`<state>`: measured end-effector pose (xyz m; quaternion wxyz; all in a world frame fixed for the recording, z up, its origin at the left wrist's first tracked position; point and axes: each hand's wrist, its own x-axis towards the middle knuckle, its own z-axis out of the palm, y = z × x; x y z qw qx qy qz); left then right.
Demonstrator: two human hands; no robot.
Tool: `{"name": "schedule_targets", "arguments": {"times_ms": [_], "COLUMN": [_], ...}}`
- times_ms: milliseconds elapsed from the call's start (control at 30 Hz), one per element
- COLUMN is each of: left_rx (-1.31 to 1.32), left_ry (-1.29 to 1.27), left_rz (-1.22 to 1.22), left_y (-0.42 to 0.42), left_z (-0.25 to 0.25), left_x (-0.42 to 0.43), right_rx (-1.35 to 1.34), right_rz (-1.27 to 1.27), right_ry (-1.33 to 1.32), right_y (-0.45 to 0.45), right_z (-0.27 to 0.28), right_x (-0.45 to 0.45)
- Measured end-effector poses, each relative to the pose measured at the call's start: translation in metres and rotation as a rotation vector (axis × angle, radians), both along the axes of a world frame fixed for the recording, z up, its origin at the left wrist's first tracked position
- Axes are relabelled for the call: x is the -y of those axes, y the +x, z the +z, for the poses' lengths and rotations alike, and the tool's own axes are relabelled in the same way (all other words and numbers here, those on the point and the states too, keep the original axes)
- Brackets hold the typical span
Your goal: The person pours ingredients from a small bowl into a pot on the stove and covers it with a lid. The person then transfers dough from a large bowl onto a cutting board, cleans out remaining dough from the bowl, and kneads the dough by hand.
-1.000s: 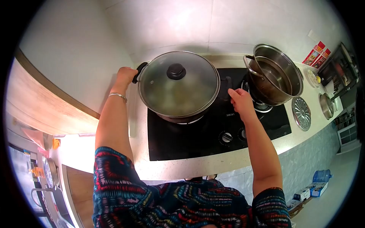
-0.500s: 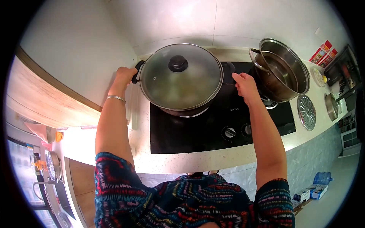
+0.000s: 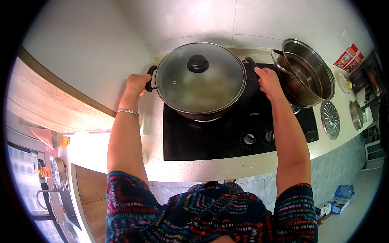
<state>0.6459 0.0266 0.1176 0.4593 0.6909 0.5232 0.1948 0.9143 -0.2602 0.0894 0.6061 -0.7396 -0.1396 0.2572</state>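
Note:
A wide two-handled pot with a glass lid (image 3: 214, 91) sits over the left burner of the black gas stove (image 3: 202, 143). The lid is fogged, with a round black knob (image 3: 197, 63) and a metal rim; pale yellowish contents show dimly through it. My left hand (image 3: 137, 84), a silver bangle on its wrist, is closed round the pot's left black handle (image 3: 151, 78). On the other side, my right hand (image 3: 268, 82) pinches the outer end of the right black handle (image 3: 251, 68). Some fingers of both hands are hidden.
A deep steel pot (image 3: 302, 75) stands tilted-looking at the stove's right, close to my right hand. A perforated metal disc (image 3: 330, 120) lies on the pale counter (image 3: 210, 172). Beyond it is a shallow steel pan (image 3: 356, 115). A wood-edged cabinet (image 3: 60, 97) borders my left arm.
The lidded pot has turned slightly counterclockwise, its right handle swinging away from me with my right hand. Both hands stay at the handles. The whole view has shifted a little.

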Motion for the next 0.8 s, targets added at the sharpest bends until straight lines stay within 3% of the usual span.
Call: {"name": "schedule_targets", "arguments": {"times_ms": [233,300,367,467,500,567,633,800], "left_rx": [-0.010,-0.019,-0.032,-0.097,-0.134,-0.167,0.030,0.163], "left_ry": [0.058,0.069,0.081,0.136,0.287,0.438,0.704,0.812], "left_rz": [0.007,-0.006,-0.023,-0.074,-0.056,-0.035,-0.080,-0.083], "left_y": [0.000,-0.001,-0.001,-0.004,-0.005,-0.013,-0.031,-0.107], "left_z": [-0.001,-0.001,-0.001,-0.003,-0.003,-0.005,-0.007,-0.027], "left_x": [0.001,0.002,-0.001,-0.005,-0.002,0.009,0.033,0.129], "right_rx": [-0.033,-0.011,0.166,0.600,0.740,0.829,0.925,1.044], "right_rz": [-0.025,-0.042,-0.001,0.116,0.181,0.214,0.254,0.391], "right_ry": [0.087,-0.076,-0.294,-0.415,-0.423,-0.543,-0.653,-0.883], "right_y": [-0.026,-0.041,-0.062,-0.098,-0.110,-0.139,-0.150,-0.153], "right_z": [-0.004,-0.016,-0.035,-0.075,-0.086,-0.080,-0.079,-0.085], "right_x": [0.038,0.056,0.074,0.099,0.105,0.104,0.102,0.100]}}
